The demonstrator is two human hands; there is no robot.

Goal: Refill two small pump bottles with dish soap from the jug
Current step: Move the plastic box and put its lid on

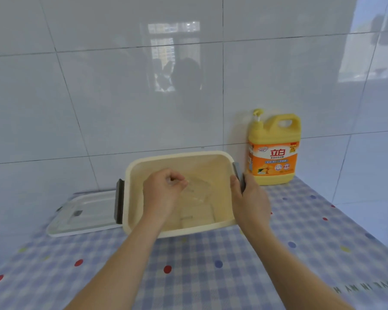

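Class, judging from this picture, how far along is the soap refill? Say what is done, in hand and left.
Done: the lid lies off the bin, to its left. In hand: the right hand grips the bin's handle while the left hand reaches inside and seems to pinch a clear item, blurred, perhaps a bottle. Left: the jug stands untouched by the wall; no pouring yet.

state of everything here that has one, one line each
bin: open, lid off, upright on the table
lid: off, lying flat left of the bin
jug: upright by the wall, pump cap on, untouched
left hand: inside the bin, pinches a clear item
clear item: in the bin, too blurred to identify
right hand: grips the bin's right end
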